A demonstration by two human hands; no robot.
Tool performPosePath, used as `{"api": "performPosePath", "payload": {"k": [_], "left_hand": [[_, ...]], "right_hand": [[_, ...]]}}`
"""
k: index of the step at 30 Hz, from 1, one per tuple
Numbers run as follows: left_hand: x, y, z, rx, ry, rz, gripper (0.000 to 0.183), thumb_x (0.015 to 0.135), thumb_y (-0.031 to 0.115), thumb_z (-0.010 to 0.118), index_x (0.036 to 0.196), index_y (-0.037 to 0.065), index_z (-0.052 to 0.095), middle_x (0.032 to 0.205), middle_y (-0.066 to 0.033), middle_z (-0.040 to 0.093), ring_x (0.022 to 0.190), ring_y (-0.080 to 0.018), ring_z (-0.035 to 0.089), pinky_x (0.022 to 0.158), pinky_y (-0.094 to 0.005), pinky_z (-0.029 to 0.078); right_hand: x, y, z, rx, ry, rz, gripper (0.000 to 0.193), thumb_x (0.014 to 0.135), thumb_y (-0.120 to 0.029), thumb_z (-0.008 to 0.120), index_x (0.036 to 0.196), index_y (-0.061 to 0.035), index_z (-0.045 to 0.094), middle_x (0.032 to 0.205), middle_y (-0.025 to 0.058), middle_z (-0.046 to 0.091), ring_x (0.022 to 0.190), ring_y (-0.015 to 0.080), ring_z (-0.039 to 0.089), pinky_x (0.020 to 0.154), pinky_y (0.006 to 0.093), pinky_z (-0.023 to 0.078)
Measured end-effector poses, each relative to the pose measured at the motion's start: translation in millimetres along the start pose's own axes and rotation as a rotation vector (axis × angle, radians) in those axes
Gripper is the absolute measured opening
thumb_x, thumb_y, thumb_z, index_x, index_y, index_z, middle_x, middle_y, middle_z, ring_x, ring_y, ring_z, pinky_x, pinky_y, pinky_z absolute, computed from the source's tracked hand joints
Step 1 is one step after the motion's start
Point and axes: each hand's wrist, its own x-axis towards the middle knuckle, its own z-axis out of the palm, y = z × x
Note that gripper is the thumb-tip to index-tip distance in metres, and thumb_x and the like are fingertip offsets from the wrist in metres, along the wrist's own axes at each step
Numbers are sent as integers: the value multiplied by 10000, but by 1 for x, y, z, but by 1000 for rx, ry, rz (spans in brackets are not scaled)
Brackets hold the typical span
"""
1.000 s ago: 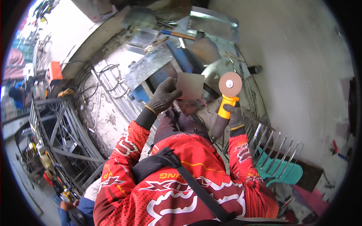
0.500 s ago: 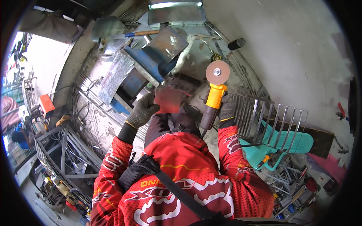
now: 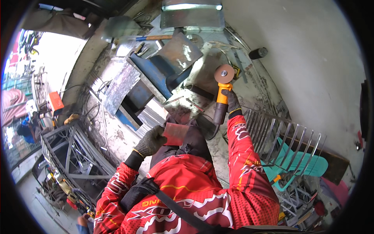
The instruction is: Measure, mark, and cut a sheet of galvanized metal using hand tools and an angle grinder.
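My left hand, in a dark grey glove, grips the edge of a small square metal plate. The plate has a shiny face with a reddish tint and hangs over my lap. In front and to the right, my gloved right hand is wrapped around an angle grinder with a yellow head and dark body. Its brown disc points away from me, well apart from the plate. The grinder's cord runs back from its near end.
Ahead stands a blue metal frame with sheet pieces and a hammer. A metal grille and a teal plastic chair are at my right. On the left are a steel frame and an orange box.
My left hand has drawn the plate closer to my body, down over my lap. My right hand with the grinder has reached slightly farther forward. The view has shifted a little.
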Motion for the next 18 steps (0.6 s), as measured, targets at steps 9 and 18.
{"api": "performPosePath", "payload": {"k": [9, 18], "left_hand": [[-14, -7, 11, 100, -17, -152, 208, 872, 133, 712, 996, 18, 589, 839, -154, 636, 781, -274, 656, 722, -423, 523], [-8, -3, 12, 242, -12, -13, 201, 904, 120, 722, 1005, 24, 577, 805, -123, 629, 775, -236, 678, 707, -410, 534]], "right_hand": [[72, 4, -1, -156, 102, -97, 464, 800, -77, 804, 1241, -36, 665, 1058, 85, 725, 931, 275, 715, 860, 416, 590], [86, 1, 16, -260, 95, -139, 445, 838, -88, 782, 1263, -8, 676, 1124, 84, 718, 977, 261, 695, 897, 398, 557]]}}
